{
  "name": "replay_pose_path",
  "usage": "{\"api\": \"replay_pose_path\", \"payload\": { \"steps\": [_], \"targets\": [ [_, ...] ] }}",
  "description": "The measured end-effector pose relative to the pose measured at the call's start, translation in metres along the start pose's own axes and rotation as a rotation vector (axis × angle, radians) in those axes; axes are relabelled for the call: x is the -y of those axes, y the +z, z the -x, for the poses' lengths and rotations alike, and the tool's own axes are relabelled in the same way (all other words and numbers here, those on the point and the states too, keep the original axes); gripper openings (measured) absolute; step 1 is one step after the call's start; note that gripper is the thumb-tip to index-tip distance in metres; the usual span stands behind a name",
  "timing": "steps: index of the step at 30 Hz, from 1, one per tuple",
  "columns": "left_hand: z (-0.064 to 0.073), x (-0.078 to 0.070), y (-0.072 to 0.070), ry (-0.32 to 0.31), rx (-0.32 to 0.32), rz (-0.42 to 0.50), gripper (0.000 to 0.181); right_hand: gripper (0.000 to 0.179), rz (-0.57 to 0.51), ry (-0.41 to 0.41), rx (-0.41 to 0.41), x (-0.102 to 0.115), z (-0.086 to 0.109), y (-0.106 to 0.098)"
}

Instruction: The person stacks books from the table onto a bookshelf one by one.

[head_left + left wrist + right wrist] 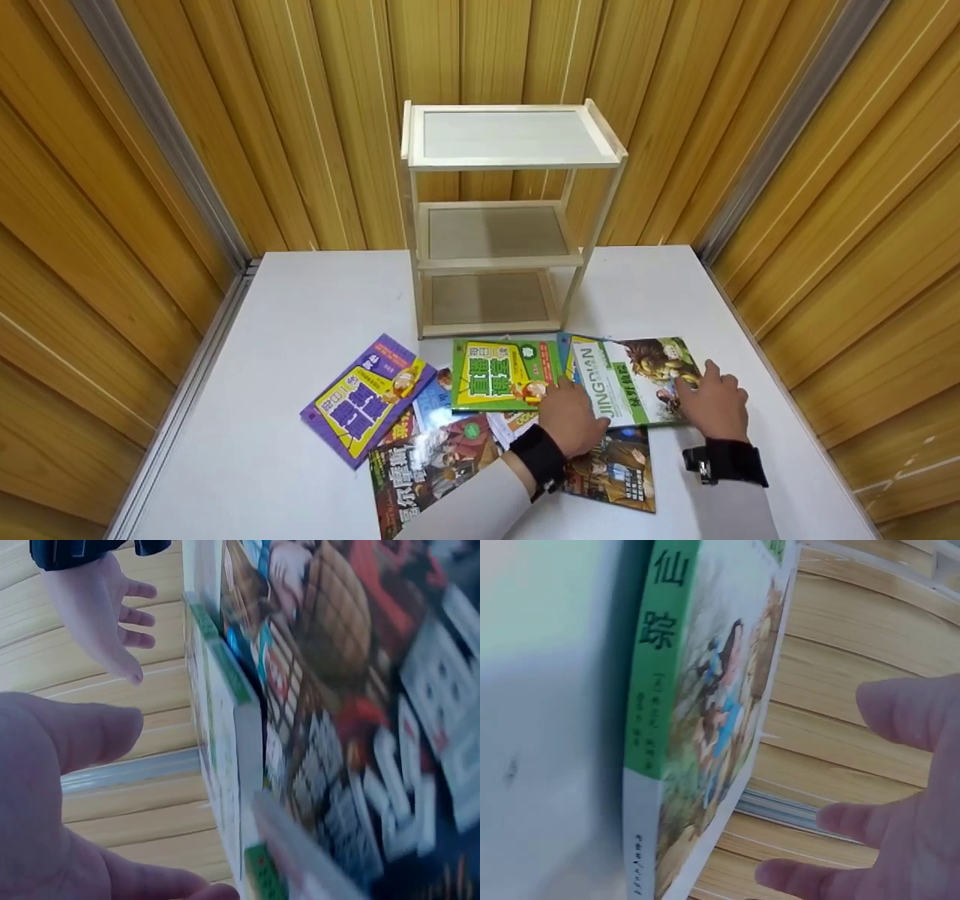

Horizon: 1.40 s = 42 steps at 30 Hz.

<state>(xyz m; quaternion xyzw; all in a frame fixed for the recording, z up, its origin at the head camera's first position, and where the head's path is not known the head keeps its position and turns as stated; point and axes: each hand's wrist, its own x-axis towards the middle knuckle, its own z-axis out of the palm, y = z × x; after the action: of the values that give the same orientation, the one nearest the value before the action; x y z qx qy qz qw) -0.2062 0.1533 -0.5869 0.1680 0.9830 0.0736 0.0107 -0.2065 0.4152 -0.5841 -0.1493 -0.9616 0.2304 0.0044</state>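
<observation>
My left hand (pixel 574 420) is over the pile of books, by the lower left corner of a white storybook (pixel 619 386) with a lion on its cover. Its thumb and fingers (pixel 90 731) are spread, with nothing gripped between them. At the right end of the same storybook is my right hand (pixel 716 405), overlapping its edge in the head view. In the right wrist view, that hand's fingers (pixel 855 821) are apart from the cover and relaxed. A green book (pixel 487 375) lies just left of the storybook.
A purple book (pixel 367 401) lies at the left of the pile. Darker picture books (pixel 630 469) are underneath, nearer the front. Behind them stands a three-tier wooden shelf (pixel 517 161) on the white table (pixel 240 405). Wood-panelled walls (pixel 337 127) surround the table.
</observation>
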Motion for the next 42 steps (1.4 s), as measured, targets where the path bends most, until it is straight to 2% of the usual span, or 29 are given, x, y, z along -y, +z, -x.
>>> {"api": "replay_pose_path", "payload": {
  "steps": [5, 10, 14, 17, 19, 23, 27, 35, 37, 42],
  "targets": [
    [-0.006, -0.015, 0.007, -0.014, 0.04, 0.023, 0.077, 0.085, 0.021, 0.03, 0.023, -0.005, -0.004, 0.003],
    [-0.013, -0.025, 0.007, -0.055, 0.102, 0.031, 0.083, 0.085, 0.019, 0.02, 0.058, -0.013, -0.01, 0.007],
    [-0.018, -0.032, 0.009, -0.001, 0.129, -0.071, 0.075, 0.081, 0.022, 0.017, 0.078, -0.021, -0.014, 0.009],
    [-0.022, -0.036, 0.012, 0.031, 0.148, -0.064, 0.075, 0.079, 0.015, 0.032, 0.088, -0.027, -0.014, 0.009],
    [-0.023, -0.039, 0.015, 0.019, 0.16, -0.031, 0.08, 0.08, 0.007, 0.04, 0.096, -0.029, -0.014, 0.01],
    [-0.025, -0.043, 0.022, -0.094, 0.151, 0.146, 0.09, 0.079, 0.007, 0.051, 0.062, -0.031, -0.014, 0.013],
    [-0.026, -0.048, 0.026, -0.154, 0.139, 0.303, 0.092, 0.075, 0.019, 0.071, 0.005, -0.031, -0.012, 0.015],
    [-0.026, -0.046, 0.025, -0.212, 0.148, 0.409, 0.087, 0.073, 0.038, 0.068, 0.004, -0.027, -0.014, 0.017],
    [-0.026, -0.045, 0.026, -0.222, 0.146, 0.388, 0.088, 0.069, 0.037, 0.06, 0.001, -0.026, -0.016, 0.017],
    [-0.025, -0.046, 0.027, -0.251, 0.084, 0.354, 0.087, 0.063, 0.039, 0.059, 0.026, -0.028, -0.022, 0.015]
  ]
}}
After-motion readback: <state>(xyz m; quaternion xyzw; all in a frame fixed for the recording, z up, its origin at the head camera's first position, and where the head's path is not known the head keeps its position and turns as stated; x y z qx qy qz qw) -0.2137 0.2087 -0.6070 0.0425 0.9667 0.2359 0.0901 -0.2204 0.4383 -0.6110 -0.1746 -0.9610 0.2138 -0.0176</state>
